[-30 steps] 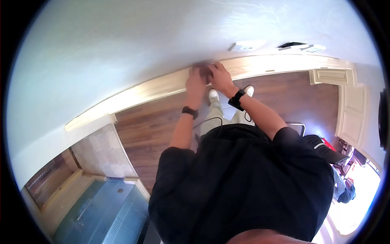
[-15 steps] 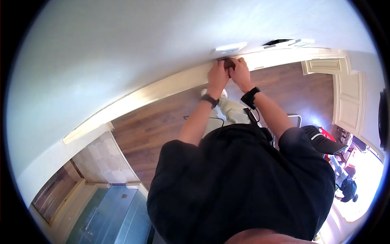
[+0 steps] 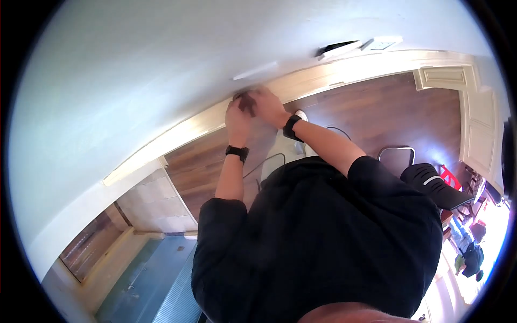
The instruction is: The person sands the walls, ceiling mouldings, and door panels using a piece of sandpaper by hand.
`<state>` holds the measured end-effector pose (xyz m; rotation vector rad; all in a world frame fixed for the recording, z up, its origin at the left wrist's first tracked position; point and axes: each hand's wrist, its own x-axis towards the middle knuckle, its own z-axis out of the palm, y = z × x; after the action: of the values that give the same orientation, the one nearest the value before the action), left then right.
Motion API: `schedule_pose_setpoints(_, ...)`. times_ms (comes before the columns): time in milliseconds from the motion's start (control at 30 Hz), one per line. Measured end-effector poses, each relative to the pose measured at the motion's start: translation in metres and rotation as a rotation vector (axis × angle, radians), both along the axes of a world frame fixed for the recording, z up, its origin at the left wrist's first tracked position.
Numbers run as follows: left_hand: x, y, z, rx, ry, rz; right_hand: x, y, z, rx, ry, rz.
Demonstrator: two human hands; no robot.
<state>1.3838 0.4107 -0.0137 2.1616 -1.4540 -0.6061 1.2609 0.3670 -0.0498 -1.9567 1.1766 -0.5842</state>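
Small brown thing (image 3: 246, 103), one: lies between the fingers of both hands, at the wall side of the long pale board (image 3: 323, 76). Fingers of the left hand (image 3: 238, 119) and the right hand (image 3: 270, 109): curled and apparently clamped on the brown thing from either side; blurring hides the exact grip of each fingertip. Handling, as judged: the hold appears best kept flat to the wood, with even pressure from both hands, in short strokes along the grain, knuckles clear of the wall (image 3: 161, 70). Count, outward from the fingers: hands, two; brown thing, one; pale board, one, running past the fingers on both sides; wall plates, three, the nearest (image 3: 255, 71) just beyond the fingertips, the second (image 3: 341, 50) beside a dark opening, and the third (image 3: 382, 43) farther to the right; wristbands, two, left (image 3: 237, 153) and right (image 3: 292, 128); shoe (image 3: 301, 115), one visible, on the body side of the right fingers; other person (image 3: 470, 258), one, well apart, far right.
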Motion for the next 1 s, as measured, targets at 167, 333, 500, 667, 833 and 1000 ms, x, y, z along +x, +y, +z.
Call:
schedule_pose_setpoints(167, -0.059, -0.023, 0.015, -0.114, -0.059, -0.196, -0.057, -0.017, 0.0, 0.058, 0.126, -0.094)
schedule_pose_setpoints(333, -0.112, -0.052, -0.028, -0.06, 0.008, -0.157, -0.122, -0.034, 0.012, 0.052, 0.065, -0.224)
schedule_pose_setpoints(500, -0.115, -0.057, -0.043, -0.107, 0.095, -0.258, -0.133, -0.041, -0.007, -0.011, 0.105, -0.254)
schedule_pose_setpoints(667, -0.096, -0.055, -0.047, -0.084, 0.114, -0.269, -0.114, -0.037, -0.002, -0.025, 0.081, -0.246)
schedule_pose_setpoints(833, -0.044, -0.039, -0.047, -0.104, 0.151, -0.295, -0.066, -0.02, -0.001, 0.016, 0.091, -0.246)
schedule_pose_setpoints(1000, 0.046, -0.006, -0.05, -0.088, 0.119, -0.313, 0.024, 0.01, -0.01, -0.019, 0.129, -0.227)
